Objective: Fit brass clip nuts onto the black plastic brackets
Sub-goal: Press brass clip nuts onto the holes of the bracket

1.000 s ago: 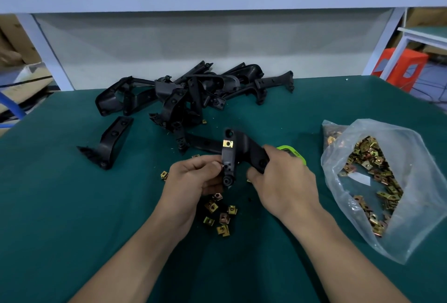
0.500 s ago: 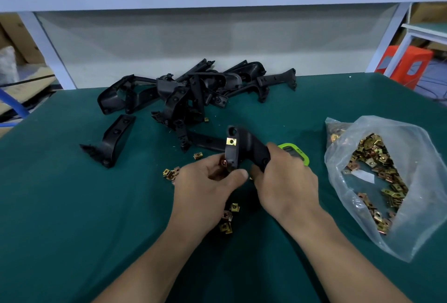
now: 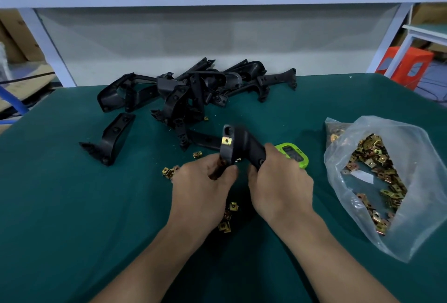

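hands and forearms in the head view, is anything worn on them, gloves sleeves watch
Nothing worn. The left hand and right hand are bare: no gloves, no ring showing. The left forearm and right forearm are bare too, with no sleeve, watch or bracelet down to the frame's edge.

No text that I can read anywhere on my bench view.
The green device (image 3: 294,155), just behind the black bracket (image 3: 244,143), has a small dark display and a pale mark beside it, both too blurred for me to read. A white slip (image 3: 361,177) among the brass clip nuts (image 3: 377,155) inside the clear bag (image 3: 420,194) looks like a label, but nothing on it is legible.
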Action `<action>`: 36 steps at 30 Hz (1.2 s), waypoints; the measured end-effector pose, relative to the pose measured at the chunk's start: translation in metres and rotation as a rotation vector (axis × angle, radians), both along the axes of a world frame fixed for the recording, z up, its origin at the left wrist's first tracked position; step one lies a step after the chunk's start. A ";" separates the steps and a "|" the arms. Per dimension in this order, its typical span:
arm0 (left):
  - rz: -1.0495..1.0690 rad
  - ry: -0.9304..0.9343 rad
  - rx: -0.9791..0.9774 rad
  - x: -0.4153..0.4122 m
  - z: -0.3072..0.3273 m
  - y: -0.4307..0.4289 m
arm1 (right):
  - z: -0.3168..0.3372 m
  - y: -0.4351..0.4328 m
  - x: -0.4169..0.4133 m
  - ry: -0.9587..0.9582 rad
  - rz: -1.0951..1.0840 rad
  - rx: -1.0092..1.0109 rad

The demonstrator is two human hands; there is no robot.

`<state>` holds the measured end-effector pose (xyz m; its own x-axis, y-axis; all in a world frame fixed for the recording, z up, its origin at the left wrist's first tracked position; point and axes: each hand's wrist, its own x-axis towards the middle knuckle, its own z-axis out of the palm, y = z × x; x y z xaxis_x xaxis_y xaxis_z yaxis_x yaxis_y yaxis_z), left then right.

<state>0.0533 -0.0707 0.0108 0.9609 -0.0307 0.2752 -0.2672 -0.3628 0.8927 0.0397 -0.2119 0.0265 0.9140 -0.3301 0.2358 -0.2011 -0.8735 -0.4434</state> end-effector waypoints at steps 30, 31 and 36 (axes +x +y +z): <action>-0.022 -0.219 0.101 -0.003 -0.001 0.002 | -0.009 -0.005 0.008 -0.047 0.129 0.315; -0.026 -0.226 0.101 -0.003 -0.001 0.002 | -0.010 -0.005 0.009 -0.054 0.136 0.339; -0.010 -0.223 0.106 0.001 -0.003 0.004 | -0.016 -0.006 0.013 -0.057 0.153 0.385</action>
<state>0.0538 -0.0667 0.0079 0.8765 -0.0794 0.4748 -0.4570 -0.4476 0.7687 0.0526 -0.2181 0.0101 0.9484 -0.2657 0.1731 -0.0477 -0.6593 -0.7504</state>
